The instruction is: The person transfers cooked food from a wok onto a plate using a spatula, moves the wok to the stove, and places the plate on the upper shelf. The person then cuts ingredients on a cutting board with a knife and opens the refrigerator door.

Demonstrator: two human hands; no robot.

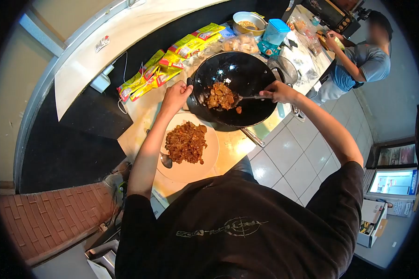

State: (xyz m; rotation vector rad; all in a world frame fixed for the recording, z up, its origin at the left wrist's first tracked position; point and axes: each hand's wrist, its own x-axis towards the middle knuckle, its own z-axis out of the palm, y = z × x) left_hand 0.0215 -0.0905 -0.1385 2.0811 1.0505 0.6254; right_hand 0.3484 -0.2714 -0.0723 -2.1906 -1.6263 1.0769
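My left hand is closed on the left-side handle of a black wok. In my right hand is the handle of a spatula, whose head sits against a heap of brown saucy food inside the wok. One small piece of food lies apart from the heap. Just below my left wrist, a large pale plate carries a mound of similar brown food. A metal spoon rests at the plate's left edge.
Yellow-green packets line the wall side of the counter. Behind the wok are a bowl, a blue-lidded container and a strainer. Another person stands at the far right. A metal handle juts past the counter edge.
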